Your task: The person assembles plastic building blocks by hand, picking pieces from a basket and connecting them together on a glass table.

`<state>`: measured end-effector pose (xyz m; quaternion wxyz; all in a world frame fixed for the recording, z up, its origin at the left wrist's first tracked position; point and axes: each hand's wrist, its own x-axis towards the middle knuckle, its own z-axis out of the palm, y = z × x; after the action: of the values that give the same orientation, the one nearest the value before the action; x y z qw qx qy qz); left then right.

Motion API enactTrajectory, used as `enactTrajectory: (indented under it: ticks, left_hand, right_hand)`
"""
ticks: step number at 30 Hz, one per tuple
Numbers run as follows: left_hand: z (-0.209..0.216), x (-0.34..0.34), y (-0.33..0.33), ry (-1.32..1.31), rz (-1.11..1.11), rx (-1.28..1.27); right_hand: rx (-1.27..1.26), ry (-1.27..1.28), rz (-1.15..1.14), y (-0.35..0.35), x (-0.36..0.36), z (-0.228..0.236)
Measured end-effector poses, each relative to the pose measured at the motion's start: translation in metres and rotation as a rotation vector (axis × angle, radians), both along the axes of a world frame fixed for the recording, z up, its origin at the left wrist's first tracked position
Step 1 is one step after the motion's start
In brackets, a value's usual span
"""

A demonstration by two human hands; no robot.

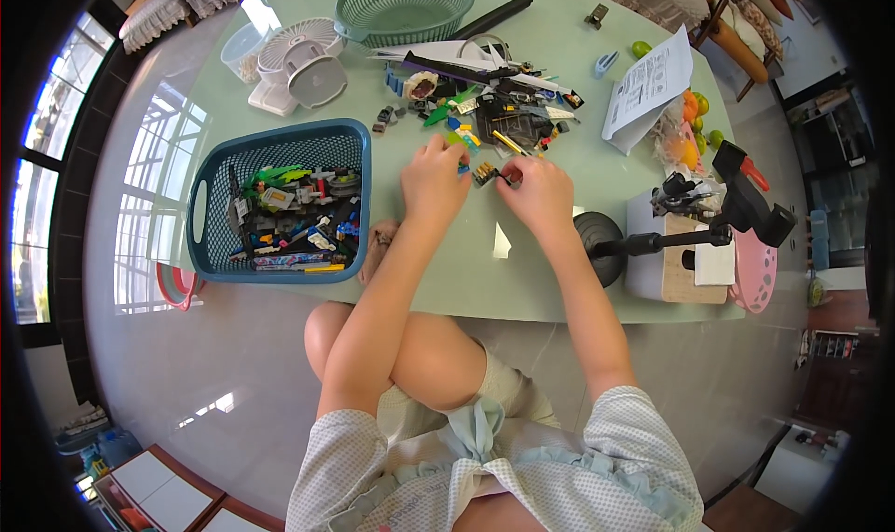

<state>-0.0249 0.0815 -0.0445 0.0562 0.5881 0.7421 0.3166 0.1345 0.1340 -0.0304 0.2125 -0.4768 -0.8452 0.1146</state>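
Note:
Both of my hands are over the glass table, close to a heap of building bricks (503, 112). My left hand (436, 182) is closed, with a small blue building brick (463, 168) showing at its fingertips. A short way to the right, my right hand (539, 194) pinches a small black building brick (504, 178), mostly covered by the fingers. Between the two hands lies a small tan and dark brick piece (484, 172); whether either hand touches it I cannot tell. On the left, a blue basket (280, 277) holds many mixed bricks.
A green basket (406, 40) and a white fan (303, 56) stand at the back. Rightward are a propped paper sheet (650, 94), fruit (701, 126) and a black stand (601, 249) beside a box (653, 276). The table's near edge (522, 319) runs before my knees.

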Motion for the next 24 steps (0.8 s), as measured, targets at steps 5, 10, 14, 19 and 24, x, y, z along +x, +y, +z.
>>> enactTrajectory:
  ticks: [5,10,14,19,24]
  left_hand:
    - [0.000,-0.004,-0.006,-0.024,-0.026,0.002]
    - [0.009,0.002,-0.002,-0.055,0.112,-0.063]
    - [0.005,0.003,0.000,0.065,0.178,-0.048]
    - [0.000,0.000,0.001,0.101,0.177,-0.077]
    - [0.012,0.001,-0.008,0.031,0.154,-0.087]
  right_hand:
    - [-0.100,0.066,-0.037,-0.012,0.007,0.004]
    - [-0.221,0.113,-0.072,-0.015,0.014,0.005]
    - [-0.235,0.142,-0.042,-0.022,0.015,0.009]
    - [-0.266,0.179,-0.027,-0.026,0.019,0.010]
    - [-0.374,0.483,-0.019,-0.031,0.024,0.008]
